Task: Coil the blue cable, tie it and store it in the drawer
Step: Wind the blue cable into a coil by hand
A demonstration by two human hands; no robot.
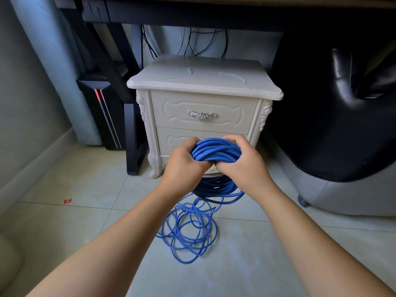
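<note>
Pale, glossy floor tiles (pixel 85 189) are spread across the lower frame. A cream nightstand (pixel 203 82) with a smooth rounded top, carved rose posts and curved feet is set at centre, under a dark table (pixel 214 13). Both moulded drawers are seen closed: the upper drawer (pixel 171 108) is fitted with an ornate silver handle (pixel 202 114), and the lower drawer (pixel 171 138) is partly hidden by the hands. A thick, round bundle of the smooth blue cable (pixel 214 152) is held in front of the lower drawer. The grip of the left hand (pixel 184 166) is closed round the bundle's left side, that of the right hand (pixel 244 161) round its right side. More cable hangs below and is strewn in loose loops (pixel 188 228) on the tiles at lower centre. A black computer tower (pixel 102 116) with a red strip is seen at left, and a shiny black leather seat (pixel 342 103) at right.
</note>
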